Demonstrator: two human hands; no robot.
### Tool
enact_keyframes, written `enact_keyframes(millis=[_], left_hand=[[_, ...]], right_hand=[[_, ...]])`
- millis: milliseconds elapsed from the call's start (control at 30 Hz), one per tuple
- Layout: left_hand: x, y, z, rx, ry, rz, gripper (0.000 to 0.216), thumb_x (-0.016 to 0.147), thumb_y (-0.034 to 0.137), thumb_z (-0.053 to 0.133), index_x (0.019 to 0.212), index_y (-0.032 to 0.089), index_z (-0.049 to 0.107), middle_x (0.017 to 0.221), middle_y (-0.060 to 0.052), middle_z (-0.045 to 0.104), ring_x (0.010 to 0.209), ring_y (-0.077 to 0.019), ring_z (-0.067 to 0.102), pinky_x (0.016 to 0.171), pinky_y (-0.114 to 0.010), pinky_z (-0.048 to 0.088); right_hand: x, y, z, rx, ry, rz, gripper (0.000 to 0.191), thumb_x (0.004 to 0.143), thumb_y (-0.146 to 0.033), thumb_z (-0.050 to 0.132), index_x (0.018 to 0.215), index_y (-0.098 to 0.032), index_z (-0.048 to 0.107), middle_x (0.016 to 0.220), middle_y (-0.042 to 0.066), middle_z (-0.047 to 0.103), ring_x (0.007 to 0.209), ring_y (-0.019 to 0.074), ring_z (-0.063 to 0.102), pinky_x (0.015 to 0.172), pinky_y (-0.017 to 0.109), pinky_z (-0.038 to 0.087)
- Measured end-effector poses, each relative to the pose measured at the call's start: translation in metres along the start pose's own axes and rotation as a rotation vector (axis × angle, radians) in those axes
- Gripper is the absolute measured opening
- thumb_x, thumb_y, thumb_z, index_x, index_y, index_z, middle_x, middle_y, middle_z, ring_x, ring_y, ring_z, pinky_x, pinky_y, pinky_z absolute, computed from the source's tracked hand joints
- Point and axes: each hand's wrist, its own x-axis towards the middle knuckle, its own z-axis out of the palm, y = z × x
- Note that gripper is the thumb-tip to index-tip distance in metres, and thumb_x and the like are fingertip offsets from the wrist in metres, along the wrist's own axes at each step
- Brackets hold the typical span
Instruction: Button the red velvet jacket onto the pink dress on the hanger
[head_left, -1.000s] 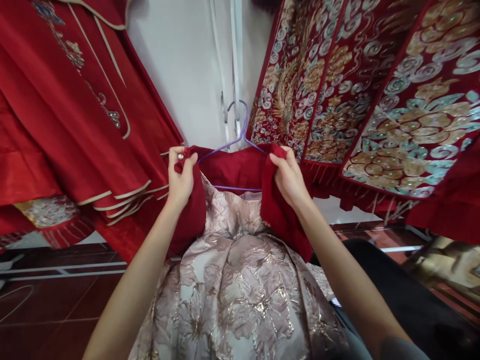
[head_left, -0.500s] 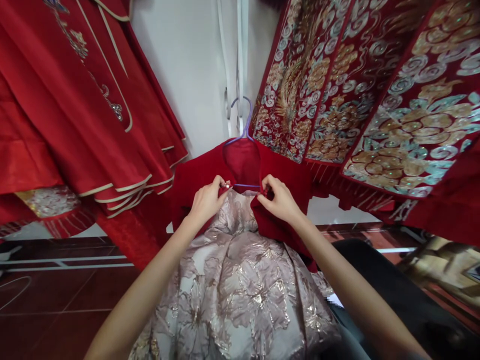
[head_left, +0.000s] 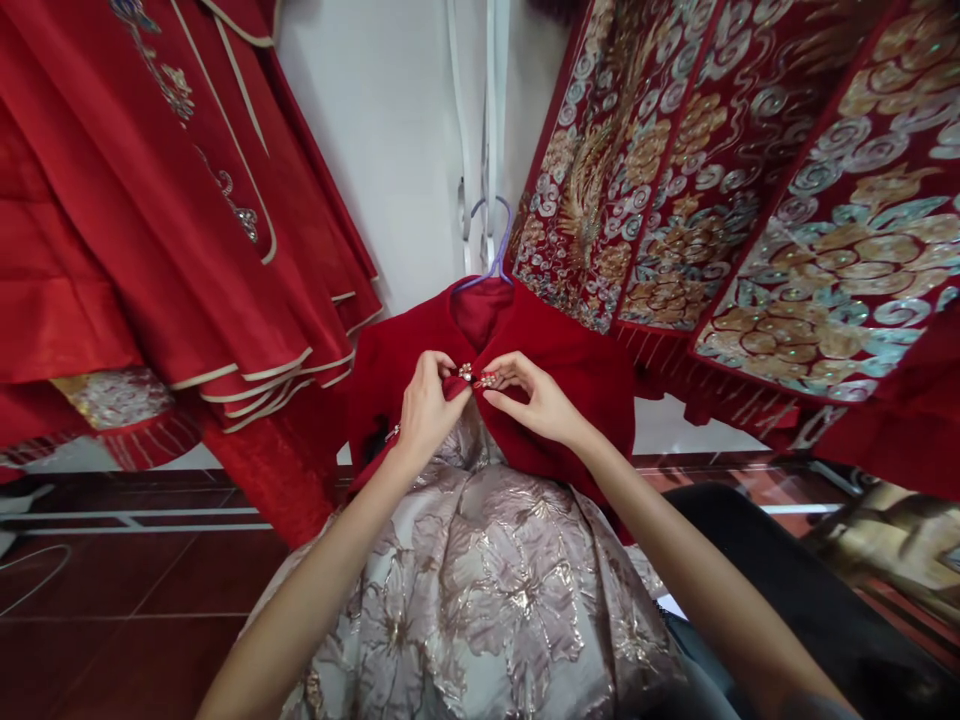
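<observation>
A short red jacket (head_left: pixel 577 370) hangs on a purple hanger (head_left: pixel 502 245), over a pale dress (head_left: pixel 517 570) with shiny raised flowers. My left hand (head_left: pixel 431 405) is closed in a pinch on the jacket's left front edge, beside a jewelled fastener half (head_left: pixel 466 372). On the other front edge, my right hand (head_left: pixel 536 400) pinches the matching jewelled fastener half (head_left: pixel 488 380). Both halves are close together at mid-chest; whether they are hooked cannot be told. Another small jewelled ornament (head_left: pixel 393 432) shows by my left wrist.
Red garments with pale piping (head_left: pixel 247 300) hang at the left. Richly embroidered red panels with fringe (head_left: pixel 810 250) hang at the right. White straps or poles (head_left: pixel 491 110) rise behind the hanger. A dark seat-like object (head_left: pixel 720 540) stands at the lower right, and a white rack bar (head_left: pixel 150 522) runs above the tiled floor.
Both hands have come together, drawing the two jacket fronts toward each other so that the neck opening is narrower. The right fastener half now shows at the fingertips.
</observation>
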Motion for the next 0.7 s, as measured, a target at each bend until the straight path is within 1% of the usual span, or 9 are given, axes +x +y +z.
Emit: enact_keyframes(millis=[67,133,233,300,367,567,633,700], left_hand=[[-0.003,0.002,0.001,-0.034,0.059,0.051,0.023,0.074,0.017,0.062,0.092,0.020,0.048,0.092,-0.003,0.059,0.085,-0.0167,0.059,0.077,-0.028,0.046],[-0.006,0.006,0.001,-0.071,0.047,0.079,0.018,0.076,0.016,0.059,0.091,0.020,0.050,0.091,-0.002,0.061,0.087,-0.0159,0.060,0.078,-0.028,0.046],[-0.007,0.011,0.000,-0.091,0.025,0.039,0.016,0.078,0.017,0.059,0.091,0.021,0.051,0.091,-0.001,0.063,0.084,-0.0151,0.061,0.077,-0.027,0.047],[-0.004,0.013,-0.002,-0.058,0.015,-0.004,0.018,0.077,0.019,0.061,0.091,0.021,0.050,0.088,0.000,0.064,0.080,-0.0152,0.062,0.075,-0.027,0.046],[0.001,0.015,-0.006,0.009,-0.035,-0.019,0.018,0.076,0.021,0.061,0.090,0.021,0.050,0.084,0.000,0.064,0.076,-0.0159,0.062,0.072,-0.028,0.045],[0.015,0.022,-0.016,0.241,-0.292,0.048,0.014,0.081,0.026,0.054,0.094,0.022,0.053,0.082,-0.003,0.067,0.074,-0.0217,0.064,0.065,-0.029,0.042],[0.018,0.026,-0.017,0.306,-0.338,0.058,0.015,0.082,0.027,0.053,0.096,0.022,0.054,0.082,-0.004,0.068,0.075,-0.0233,0.065,0.063,-0.029,0.041],[0.019,0.029,-0.017,0.359,-0.355,0.057,0.017,0.082,0.029,0.052,0.097,0.022,0.056,0.083,-0.004,0.069,0.077,-0.0242,0.065,0.063,-0.029,0.041]], right_hand=[[-0.003,-0.001,0.000,0.016,0.028,0.020,0.020,0.087,-0.032,0.059,0.104,-0.022,0.055,0.101,0.004,0.063,0.094,0.0159,0.061,0.089,0.034,0.049],[-0.006,-0.002,0.000,0.000,0.062,0.022,0.018,0.088,-0.032,0.058,0.103,-0.022,0.057,0.101,0.004,0.064,0.094,0.0159,0.062,0.089,0.034,0.049],[-0.006,-0.004,0.000,-0.047,0.085,0.010,0.016,0.088,-0.030,0.058,0.102,-0.022,0.059,0.101,0.004,0.065,0.093,0.0159,0.062,0.088,0.033,0.050],[-0.004,-0.006,0.000,-0.084,0.091,-0.001,0.015,0.089,-0.029,0.057,0.101,-0.022,0.059,0.101,0.003,0.065,0.092,0.0158,0.063,0.086,0.033,0.051],[-0.002,-0.007,0.001,-0.124,0.093,-0.017,0.013,0.089,-0.027,0.055,0.100,-0.022,0.060,0.100,0.003,0.066,0.091,0.0159,0.063,0.084,0.032,0.052],[0.003,-0.007,0.001,-0.211,0.083,-0.031,0.012,0.089,-0.023,0.053,0.099,-0.022,0.059,0.098,0.003,0.066,0.089,0.0157,0.063,0.077,0.030,0.054],[0.003,-0.006,0.001,-0.222,0.084,-0.039,0.012,0.089,-0.022,0.052,0.100,-0.022,0.059,0.098,0.002,0.066,0.090,0.0154,0.063,0.076,0.028,0.055],[0.004,-0.005,0.002,-0.228,0.088,-0.045,0.013,0.089,-0.021,0.051,0.100,-0.022,0.058,0.099,0.002,0.066,0.090,0.0153,0.064,0.075,0.028,0.055]])
